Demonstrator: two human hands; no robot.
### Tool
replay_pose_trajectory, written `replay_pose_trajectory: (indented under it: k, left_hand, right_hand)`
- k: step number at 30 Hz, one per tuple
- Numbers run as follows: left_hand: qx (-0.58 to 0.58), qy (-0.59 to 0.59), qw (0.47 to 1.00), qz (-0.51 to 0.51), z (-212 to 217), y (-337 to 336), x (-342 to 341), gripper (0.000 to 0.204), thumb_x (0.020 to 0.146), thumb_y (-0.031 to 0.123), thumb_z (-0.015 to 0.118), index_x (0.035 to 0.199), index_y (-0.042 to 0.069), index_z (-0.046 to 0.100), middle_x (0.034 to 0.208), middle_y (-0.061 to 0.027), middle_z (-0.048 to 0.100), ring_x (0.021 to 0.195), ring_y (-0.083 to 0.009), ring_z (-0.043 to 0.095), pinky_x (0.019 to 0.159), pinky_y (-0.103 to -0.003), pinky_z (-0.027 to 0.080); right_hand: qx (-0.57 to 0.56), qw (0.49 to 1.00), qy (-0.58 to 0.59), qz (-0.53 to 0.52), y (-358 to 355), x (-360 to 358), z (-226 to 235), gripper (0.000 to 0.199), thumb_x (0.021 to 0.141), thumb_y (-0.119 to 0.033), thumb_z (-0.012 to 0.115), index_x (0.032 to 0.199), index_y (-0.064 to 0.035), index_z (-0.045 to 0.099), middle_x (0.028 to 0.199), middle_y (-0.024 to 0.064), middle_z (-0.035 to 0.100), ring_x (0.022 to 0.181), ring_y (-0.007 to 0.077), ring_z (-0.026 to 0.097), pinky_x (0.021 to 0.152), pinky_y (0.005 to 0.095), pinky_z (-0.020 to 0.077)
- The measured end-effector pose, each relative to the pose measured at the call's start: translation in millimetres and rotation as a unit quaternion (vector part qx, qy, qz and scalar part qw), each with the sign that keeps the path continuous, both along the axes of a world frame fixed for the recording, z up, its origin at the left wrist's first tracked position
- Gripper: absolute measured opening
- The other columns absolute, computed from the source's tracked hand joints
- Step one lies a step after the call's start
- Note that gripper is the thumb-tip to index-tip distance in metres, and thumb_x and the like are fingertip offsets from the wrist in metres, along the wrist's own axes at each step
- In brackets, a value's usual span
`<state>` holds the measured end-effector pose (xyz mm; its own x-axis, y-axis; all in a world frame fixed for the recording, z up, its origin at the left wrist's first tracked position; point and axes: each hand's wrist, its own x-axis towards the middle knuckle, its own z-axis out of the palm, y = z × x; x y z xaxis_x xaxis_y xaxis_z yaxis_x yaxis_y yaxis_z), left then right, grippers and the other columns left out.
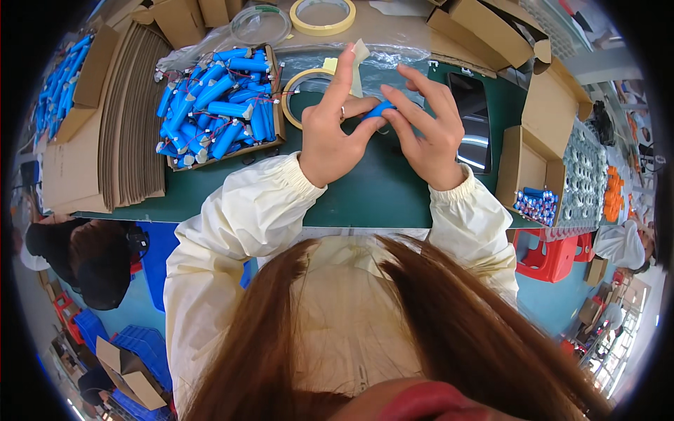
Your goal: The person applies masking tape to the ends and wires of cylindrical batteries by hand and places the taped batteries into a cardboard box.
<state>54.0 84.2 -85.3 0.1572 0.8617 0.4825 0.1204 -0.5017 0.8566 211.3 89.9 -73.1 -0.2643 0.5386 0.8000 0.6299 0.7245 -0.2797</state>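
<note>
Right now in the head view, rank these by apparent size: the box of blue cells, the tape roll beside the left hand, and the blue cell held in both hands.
1. Box of blue cells, clearly largest.
2. Tape roll, partly hidden behind the left hand.
3. Blue cell, smallest; only a short part shows between the left hand and right hand.

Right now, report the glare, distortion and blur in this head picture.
Head view: fisheye bends the green table edge and cardboard stack toward the black rim; glare streaks the dark glossy panel; the hair at the bottom is close and soft; left hand, right hand and blue cell are sharp, evenly lit, with faint shadows.
</note>
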Motion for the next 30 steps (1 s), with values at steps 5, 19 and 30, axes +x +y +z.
replay_pose_trajectory:
  k: [5, 19, 30]
  left_hand:
    - [-0.014, -0.010, 1.000, -0.014, -3.6, -1.3, -0.4, 0.087, 0.069, -0.009, 0.064, 0.141, 0.004, 0.017, 0.086, -0.0117, 0.067, 0.082, -0.0135, 0.063, 0.080, -0.026, 0.047]
    - [-0.056, -0.040, 0.998, -0.015, -0.7, 0.6, 0.2, 0.085, 0.071, -0.011, 0.062, 0.141, 0.006, 0.019, 0.090, -0.0099, 0.066, 0.086, -0.0140, 0.063, 0.080, -0.026, 0.047]
    - [-0.045, -0.012, 0.999, -0.012, 2.9, -3.7, -1.5, 0.085, 0.069, -0.008, 0.065, 0.140, 0.004, 0.021, 0.090, -0.0114, 0.066, 0.084, -0.0140, 0.063, 0.083, -0.026, 0.045]
  right_hand:
    - [-0.017, 0.998, 0.010, 0.055, 3.7, 0.2, 2.4, 0.017, 0.065, -0.002, 0.070, 0.081, -0.0020, 0.065, 0.093, 0.0083, 0.064, 0.075, 0.0236, 0.057, 0.065, 0.0313, 0.0473]
    - [-0.057, 0.994, 0.034, 0.086, -1.6, -0.8, 6.8, 0.031, 0.067, -0.001, 0.068, 0.097, -0.0001, 0.063, 0.099, 0.0113, 0.063, 0.080, 0.0277, 0.058, 0.072, 0.0332, 0.0472]
    - [-0.218, 0.948, 0.220, 0.073, -1.9, 3.5, -1.5, 0.017, 0.078, -0.006, 0.062, 0.094, -0.0035, 0.068, 0.099, 0.0106, 0.064, 0.085, 0.0207, 0.057, 0.074, 0.0292, 0.0457]
